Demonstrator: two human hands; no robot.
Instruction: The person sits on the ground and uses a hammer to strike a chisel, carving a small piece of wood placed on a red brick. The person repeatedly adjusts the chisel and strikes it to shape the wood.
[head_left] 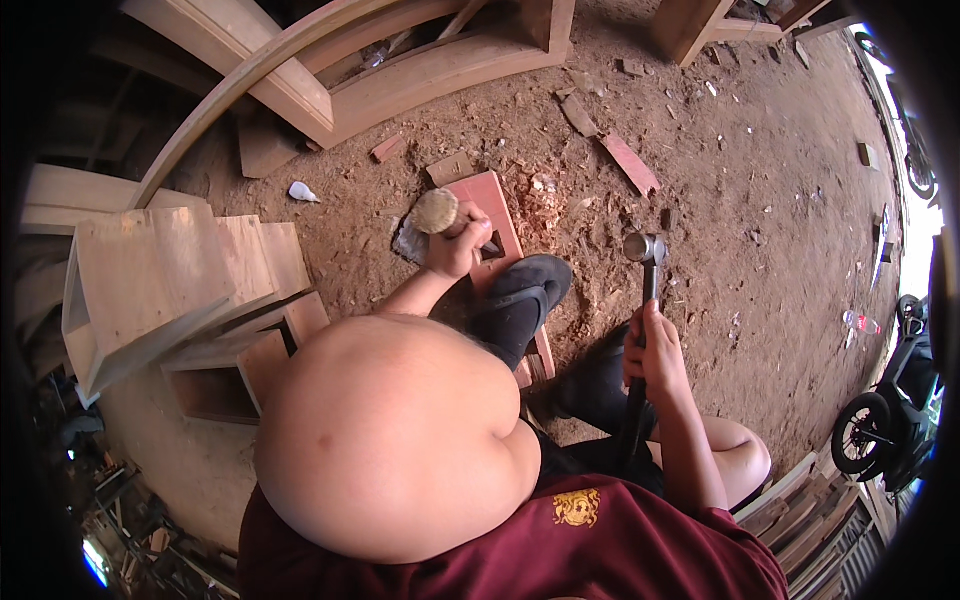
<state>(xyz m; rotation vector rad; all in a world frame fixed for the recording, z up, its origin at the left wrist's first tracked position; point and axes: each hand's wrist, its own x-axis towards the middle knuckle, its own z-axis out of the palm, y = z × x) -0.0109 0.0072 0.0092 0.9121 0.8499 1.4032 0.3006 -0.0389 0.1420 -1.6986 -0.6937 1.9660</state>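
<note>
My left hand [460,248] is closed around the handle of a chisel [435,211], whose broad round butt faces up. Below that fist lies a reddish wooden board [482,190] with a rectangular hole cut in it. The chisel's tip seems to be at this hole, though the fingers partly hide it. To the right, my right hand [655,357] grips a hammer [645,247] by its dark shaft. The metal head points away from me, raised apart from the chisel. A foot in a dark sock and sandal [535,285] rests on the board.
Wood chips [541,205] litter the dirt floor beside the board. A reddish offcut [630,165] lies farther right, a small white bottle [303,192] to the left. Wooden frames [440,85] stand at the far side, panels [150,290] at left. A motorcycle [880,420] is at right.
</note>
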